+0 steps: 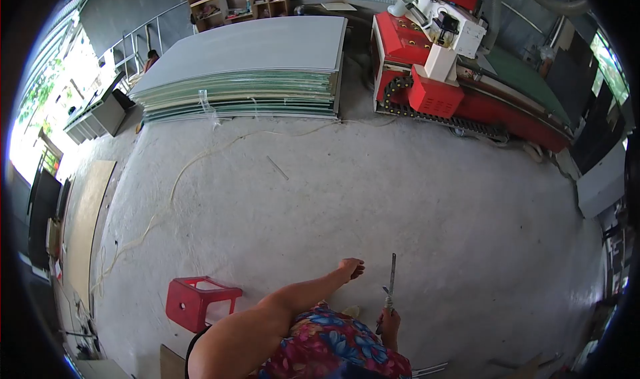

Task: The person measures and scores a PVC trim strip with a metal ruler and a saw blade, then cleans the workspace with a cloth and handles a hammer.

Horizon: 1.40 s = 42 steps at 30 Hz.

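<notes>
My left hand (352,268) is stretched out in front of my body above the concrete floor, its fingers loosely curled, with nothing visible in them. In my right hand (389,320), fingers wrapped round its lower end, is a long thin metal strip (393,272). It points forward, with a small projection just above the grip; its exact kind is too small to make out. A flowered garment (333,342) covers my body between the two arms.
A red plastic stool (190,304) stands to my left. Ahead lies a large stack of boards (247,52), with a red and white machine (437,92) beside it. A pale cable (175,189) crosses the floor. Metal bars (430,369) lie near my right side.
</notes>
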### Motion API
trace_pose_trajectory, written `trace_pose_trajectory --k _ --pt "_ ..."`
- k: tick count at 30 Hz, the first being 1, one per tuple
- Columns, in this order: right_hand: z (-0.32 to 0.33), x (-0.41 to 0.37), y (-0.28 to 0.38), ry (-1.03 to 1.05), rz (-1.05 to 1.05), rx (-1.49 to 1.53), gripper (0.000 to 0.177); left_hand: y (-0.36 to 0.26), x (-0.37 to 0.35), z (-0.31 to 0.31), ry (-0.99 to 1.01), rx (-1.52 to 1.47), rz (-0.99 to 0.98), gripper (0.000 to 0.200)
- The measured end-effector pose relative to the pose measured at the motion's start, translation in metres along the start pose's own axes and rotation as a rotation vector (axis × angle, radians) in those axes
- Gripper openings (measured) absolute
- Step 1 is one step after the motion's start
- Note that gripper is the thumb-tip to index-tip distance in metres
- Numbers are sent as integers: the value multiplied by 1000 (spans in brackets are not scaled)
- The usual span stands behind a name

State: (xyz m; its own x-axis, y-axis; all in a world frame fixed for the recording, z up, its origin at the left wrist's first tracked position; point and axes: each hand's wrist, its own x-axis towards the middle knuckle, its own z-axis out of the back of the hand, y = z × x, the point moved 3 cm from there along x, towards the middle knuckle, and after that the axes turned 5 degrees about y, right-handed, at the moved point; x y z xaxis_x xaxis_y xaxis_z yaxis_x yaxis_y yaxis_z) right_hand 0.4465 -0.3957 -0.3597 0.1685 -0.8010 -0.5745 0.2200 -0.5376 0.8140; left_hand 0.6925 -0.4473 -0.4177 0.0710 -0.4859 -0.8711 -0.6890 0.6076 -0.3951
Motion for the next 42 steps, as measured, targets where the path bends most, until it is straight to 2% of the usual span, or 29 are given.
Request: trace_pose_trajectory --k 4,9,13,17,19,24,32,37,40,42 --pt "42 11 13 83 -33 -9 17 3 -1 -30 -4 -54 -37 14" --pt "97 30 14 28 -25 -62 23 10 -3 -66 21 -58 -31 17" --pt "130 53 -5 4 -8 4 28 15 -3 -74 18 -69 -42 18" --pt "143 62 -13 -44 -59 27 23 16 -4 -72 -16 -61 -57 19" --pt "140 60 -13 -55 -33 119 24 16 -2 -71 -25 -62 -69 19" --pt "129 66 -19 -28 -91 39 25 16 -1 -69 -34 -26 -25 19" --pt "92 74 -11 -8 -117 23 30 -1 1 -30 -12 -116 -65 17" --pt "59 92 -9 -55 -60 21 32 -36 -1 5 -39 -85 -49 18" --pt "37 109 -5 -24 -31 -219 32 -66 -5 37 -52 -123 -59 16" --pt "17 114 5 -84 -92 -215 32 -86 -9 62 -41 -149 -94 15"
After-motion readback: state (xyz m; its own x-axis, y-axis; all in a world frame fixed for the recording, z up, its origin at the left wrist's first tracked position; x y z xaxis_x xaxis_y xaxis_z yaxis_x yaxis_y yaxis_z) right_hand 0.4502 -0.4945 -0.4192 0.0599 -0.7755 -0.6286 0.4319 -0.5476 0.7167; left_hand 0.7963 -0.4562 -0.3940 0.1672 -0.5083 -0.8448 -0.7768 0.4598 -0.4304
